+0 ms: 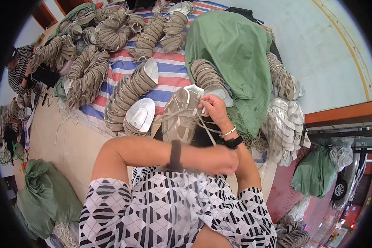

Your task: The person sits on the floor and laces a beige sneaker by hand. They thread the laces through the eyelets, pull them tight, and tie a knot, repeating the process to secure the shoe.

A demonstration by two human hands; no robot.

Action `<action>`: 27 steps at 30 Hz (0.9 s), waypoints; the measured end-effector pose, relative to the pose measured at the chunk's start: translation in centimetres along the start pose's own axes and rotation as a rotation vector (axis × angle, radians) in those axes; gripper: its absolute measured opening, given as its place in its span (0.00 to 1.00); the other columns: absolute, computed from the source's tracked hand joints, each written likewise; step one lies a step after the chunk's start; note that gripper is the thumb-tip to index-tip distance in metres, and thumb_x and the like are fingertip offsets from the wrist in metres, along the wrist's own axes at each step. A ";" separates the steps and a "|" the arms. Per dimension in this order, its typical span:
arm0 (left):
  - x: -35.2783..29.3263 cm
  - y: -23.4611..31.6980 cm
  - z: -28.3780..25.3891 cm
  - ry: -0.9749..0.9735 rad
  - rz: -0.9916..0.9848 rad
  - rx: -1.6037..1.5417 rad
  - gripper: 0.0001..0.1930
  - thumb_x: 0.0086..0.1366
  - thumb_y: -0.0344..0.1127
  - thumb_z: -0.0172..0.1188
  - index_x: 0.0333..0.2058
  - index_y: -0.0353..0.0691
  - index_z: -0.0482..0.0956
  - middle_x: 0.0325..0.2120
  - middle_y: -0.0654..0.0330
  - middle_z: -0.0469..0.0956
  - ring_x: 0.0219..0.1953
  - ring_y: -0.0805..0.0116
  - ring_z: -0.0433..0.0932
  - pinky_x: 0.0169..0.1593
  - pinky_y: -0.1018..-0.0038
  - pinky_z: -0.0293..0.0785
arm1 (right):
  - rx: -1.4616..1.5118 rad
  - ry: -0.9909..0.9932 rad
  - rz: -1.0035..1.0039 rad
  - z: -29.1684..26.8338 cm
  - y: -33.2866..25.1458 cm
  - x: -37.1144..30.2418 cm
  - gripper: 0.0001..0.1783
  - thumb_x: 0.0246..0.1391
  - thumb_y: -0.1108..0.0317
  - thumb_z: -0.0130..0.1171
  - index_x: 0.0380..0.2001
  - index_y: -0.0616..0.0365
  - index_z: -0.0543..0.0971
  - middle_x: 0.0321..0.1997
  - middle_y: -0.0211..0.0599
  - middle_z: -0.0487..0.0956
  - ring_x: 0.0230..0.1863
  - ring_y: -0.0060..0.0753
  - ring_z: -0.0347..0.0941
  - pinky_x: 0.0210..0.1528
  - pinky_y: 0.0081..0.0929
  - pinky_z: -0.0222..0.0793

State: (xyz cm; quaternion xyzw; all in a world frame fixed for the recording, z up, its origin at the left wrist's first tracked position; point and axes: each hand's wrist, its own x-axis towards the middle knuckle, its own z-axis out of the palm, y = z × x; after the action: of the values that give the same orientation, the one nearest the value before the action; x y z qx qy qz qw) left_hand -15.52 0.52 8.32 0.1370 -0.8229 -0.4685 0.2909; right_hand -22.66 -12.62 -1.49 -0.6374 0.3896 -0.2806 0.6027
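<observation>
A beige-and-brown shoe upper with a white lining edge stands in front of me, a pale shoelace threaded through part of its eyelet row. My right hand pinches the upper at its right eyelet edge, thumb and fingertips together; a bracelet and a black band circle that wrist. My left arm crosses in front of my body to the right. At its end my left hand, smeared by motion, looks closed, and the taut lace runs down toward it. The lace's far end is hidden.
Nested stacks of similar uppers lie on a striped sheet. Beyond my right hand, a green sack covers more. White-and-beige uppers hang at the right. Another green sack sits lower left. A person works at the far left.
</observation>
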 end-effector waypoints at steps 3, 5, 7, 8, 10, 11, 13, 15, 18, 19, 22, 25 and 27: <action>-0.5 -2.2 -0.2 -0.222 -0.236 0.441 0.06 0.58 0.37 0.57 0.31 0.43 0.78 0.28 0.58 0.76 0.35 0.57 0.77 0.38 0.66 0.74 | 0.049 -0.013 0.028 -0.1 -1.3 -1.2 0.06 0.53 0.73 0.56 0.35 0.61 0.77 0.26 0.29 0.81 0.22 0.11 0.68 0.24 0.14 0.65; -2.3 -3.2 -2.9 0.227 -0.335 0.187 0.07 0.57 0.38 0.59 0.35 0.46 0.78 0.31 0.59 0.76 0.38 0.56 0.77 0.38 0.66 0.74 | -0.054 -0.014 -0.153 -0.7 -1.9 -1.9 0.07 0.51 0.72 0.58 0.35 0.61 0.77 0.25 0.29 0.80 0.23 0.16 0.71 0.26 0.18 0.67; -3.7 -4.4 -6.8 0.453 -0.226 0.451 0.10 0.55 0.39 0.62 0.35 0.45 0.76 0.30 0.57 0.74 0.37 0.54 0.74 0.40 0.64 0.71 | -0.281 -0.014 -0.505 -1.0 -2.0 -2.7 0.08 0.49 0.71 0.60 0.34 0.61 0.78 0.24 0.32 0.80 0.24 0.24 0.74 0.28 0.24 0.69; -4.2 -5.0 -9.0 0.393 -0.261 0.631 0.10 0.53 0.39 0.63 0.34 0.44 0.76 0.30 0.57 0.74 0.37 0.55 0.73 0.41 0.64 0.71 | -0.369 -0.018 -0.357 -0.9 -1.9 -2.7 0.09 0.48 0.70 0.60 0.33 0.60 0.78 0.24 0.34 0.80 0.25 0.28 0.74 0.30 0.26 0.69; -5.8 -6.1 -12.2 0.257 -0.299 0.899 0.11 0.50 0.39 0.64 0.32 0.43 0.77 0.29 0.57 0.73 0.38 0.56 0.72 0.42 0.63 0.70 | -0.543 -0.030 -0.064 -0.6 -1.7 -2.2 0.10 0.46 0.67 0.62 0.33 0.58 0.79 0.24 0.38 0.79 0.27 0.37 0.76 0.32 0.30 0.70; -6.9 -6.8 -13.0 0.185 -0.313 0.986 0.11 0.49 0.39 0.63 0.31 0.42 0.77 0.29 0.58 0.73 0.39 0.56 0.72 0.43 0.63 0.70 | -0.595 -0.059 -0.058 -0.3 -2.4 -1.9 0.08 0.47 0.64 0.60 0.30 0.55 0.79 0.25 0.42 0.78 0.29 0.44 0.75 0.33 0.32 0.70; -8.0 -7.6 -13.5 0.052 -0.392 1.080 0.10 0.49 0.38 0.62 0.29 0.41 0.78 0.30 0.58 0.73 0.40 0.57 0.71 0.43 0.63 0.70 | -0.705 -0.069 -0.143 0.1 -2.3 -1.6 0.08 0.48 0.63 0.58 0.30 0.54 0.79 0.26 0.42 0.79 0.30 0.46 0.76 0.33 0.35 0.70; -8.2 -7.8 -13.6 -0.069 -0.520 1.093 0.09 0.49 0.38 0.60 0.27 0.40 0.79 0.31 0.58 0.74 0.42 0.58 0.71 0.43 0.63 0.71 | -0.800 -0.082 -0.204 0.1 -2.2 -1.4 0.08 0.49 0.63 0.56 0.29 0.53 0.79 0.26 0.42 0.79 0.30 0.48 0.76 0.33 0.37 0.70; -8.1 -8.1 -13.1 -0.033 -0.534 1.003 0.09 0.50 0.38 0.56 0.24 0.39 0.80 0.32 0.58 0.74 0.44 0.57 0.71 0.43 0.63 0.72 | -0.894 -0.118 -0.266 0.1 -2.5 -1.3 0.07 0.50 0.63 0.55 0.28 0.53 0.79 0.26 0.43 0.78 0.30 0.49 0.75 0.34 0.40 0.70; -7.9 -8.2 -13.1 -0.048 -0.578 0.984 0.10 0.50 0.38 0.55 0.24 0.39 0.81 0.33 0.57 0.74 0.45 0.57 0.70 0.43 0.61 0.72 | -0.907 -0.125 -0.287 0.3 -2.9 -1.3 0.07 0.50 0.63 0.55 0.28 0.53 0.78 0.26 0.43 0.78 0.30 0.49 0.75 0.34 0.40 0.70; -7.7 -8.7 -13.1 -0.053 -0.683 0.912 0.11 0.50 0.39 0.54 0.24 0.39 0.82 0.34 0.56 0.74 0.47 0.56 0.69 0.43 0.57 0.71 | -0.878 -0.090 -0.286 1.2 -2.7 -1.0 0.06 0.50 0.65 0.55 0.27 0.54 0.78 0.25 0.45 0.78 0.30 0.50 0.75 0.34 0.41 0.69; -8.0 -9.2 -13.0 -0.016 -0.710 0.859 0.12 0.50 0.38 0.54 0.25 0.39 0.82 0.34 0.54 0.73 0.46 0.54 0.69 0.43 0.54 0.70 | -0.714 -0.033 -0.219 1.5 -2.3 -1.6 0.05 0.49 0.67 0.55 0.27 0.56 0.77 0.25 0.46 0.78 0.31 0.50 0.75 0.34 0.43 0.69; -8.2 -9.3 -12.8 -0.039 -0.692 0.882 0.12 0.51 0.38 0.54 0.26 0.38 0.82 0.35 0.52 0.73 0.45 0.53 0.68 0.42 0.54 0.69 | -0.699 0.001 -0.174 1.5 -2.2 -1.6 0.04 0.48 0.68 0.56 0.26 0.57 0.77 0.25 0.47 0.77 0.30 0.51 0.75 0.34 0.43 0.69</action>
State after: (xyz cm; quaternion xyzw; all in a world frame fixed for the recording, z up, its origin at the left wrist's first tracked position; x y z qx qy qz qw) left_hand -1.70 -9.17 2.53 0.4991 -0.8532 -0.1503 0.0203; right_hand -21.94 -10.47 0.73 -0.8355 0.4066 -0.1811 0.3221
